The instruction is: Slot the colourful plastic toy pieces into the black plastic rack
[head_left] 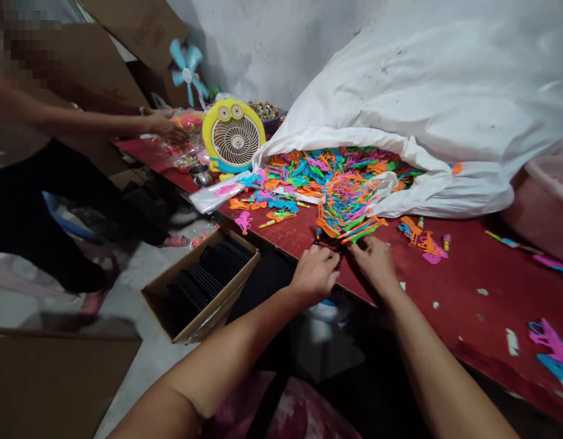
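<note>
frame (329, 245) under two hands at the tabletop's near edge

the dark openwork frame lies at the near edge of the red tabletop (464, 299), just below a fanned bundle of coloured plastic pieces (350, 201). the left hand (315, 273) has its fingers curled over the frame and appears to grip it. the right hand (375, 262) is just beside, fingers bent and tips close to the lowest green strip; whether they pinch it, or the frame's end, cannot be told.

the step in hand looks like fitting or aligning the bundle's ends with the frame. the next move would call for a steady left hold and a light, exact touch from the right fingertips, since the thin pieces could easily slip or tangle.

behind the bundle, a white sack (423, 91) gapes towards the near edge, full of similar pieces. loose pieces (423, 241) lie right of the bundle. left of the hands, off the near edge, a cardboard box (217, 317) holds black studded parts (203, 283). farther along, towards the tabletop's far left end, stand a metal mug (199, 175) and a yellow fan (236, 141); a co-worker's hand (165, 124) reaches over clear bags (187, 122) there.
</note>
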Available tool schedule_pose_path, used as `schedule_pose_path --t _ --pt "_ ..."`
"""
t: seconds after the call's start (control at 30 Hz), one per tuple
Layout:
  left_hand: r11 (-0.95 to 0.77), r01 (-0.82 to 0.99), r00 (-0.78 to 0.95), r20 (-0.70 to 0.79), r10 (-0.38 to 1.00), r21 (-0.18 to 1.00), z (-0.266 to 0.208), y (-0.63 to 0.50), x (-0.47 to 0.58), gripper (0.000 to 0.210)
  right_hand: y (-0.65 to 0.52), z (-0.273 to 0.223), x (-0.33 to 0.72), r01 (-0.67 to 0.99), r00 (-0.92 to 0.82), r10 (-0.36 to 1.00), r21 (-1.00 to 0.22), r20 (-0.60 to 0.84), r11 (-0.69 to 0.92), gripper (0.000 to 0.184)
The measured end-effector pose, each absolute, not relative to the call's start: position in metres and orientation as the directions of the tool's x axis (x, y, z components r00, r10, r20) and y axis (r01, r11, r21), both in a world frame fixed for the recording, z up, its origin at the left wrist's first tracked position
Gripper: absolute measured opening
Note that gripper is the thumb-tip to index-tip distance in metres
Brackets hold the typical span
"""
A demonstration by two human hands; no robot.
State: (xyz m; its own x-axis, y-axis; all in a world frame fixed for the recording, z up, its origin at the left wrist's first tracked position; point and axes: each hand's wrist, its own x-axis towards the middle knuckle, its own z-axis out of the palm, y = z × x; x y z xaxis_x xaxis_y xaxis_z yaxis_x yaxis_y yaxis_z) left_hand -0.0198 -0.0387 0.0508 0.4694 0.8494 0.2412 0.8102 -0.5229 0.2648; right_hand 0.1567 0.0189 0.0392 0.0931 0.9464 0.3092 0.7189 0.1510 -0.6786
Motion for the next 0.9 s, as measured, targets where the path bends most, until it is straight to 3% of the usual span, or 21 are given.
schedule_pose_path --t 0.23,0.47,0.73,0.9 --pt "-0.526 0.814 0.459 0.283 0.842 0.247 0.047 -0.051 0.006 0.042 0.012 0.035 0.172 0.687 0.172 0.954 -0.724 0.245 0.062 0.037" --pt "-0.557 0.785 0.494 0.270 0.827 0.271 0.045 -0.054 0.010 0.038 0.007 0.035 0.175 0.666 0.301 0.930 -0.745 0.211 -0.046 0.035" --pt "-0.602 0.726 0.526 0.295 0.798 0.334 0.044 -0.047 -0.001 0.029 -0.003 0.032 0.176 0.410 0.326 0.921 -0.910 0.211 0.063 0.026" --pt "-0.678 0.612 0.568 0.371 0.735 0.407 0.029 -0.042 -0.013 0.025 -0.020 0.029 0.183 0.360 0.393 0.910 -0.933 0.137 -0.016 0.033"
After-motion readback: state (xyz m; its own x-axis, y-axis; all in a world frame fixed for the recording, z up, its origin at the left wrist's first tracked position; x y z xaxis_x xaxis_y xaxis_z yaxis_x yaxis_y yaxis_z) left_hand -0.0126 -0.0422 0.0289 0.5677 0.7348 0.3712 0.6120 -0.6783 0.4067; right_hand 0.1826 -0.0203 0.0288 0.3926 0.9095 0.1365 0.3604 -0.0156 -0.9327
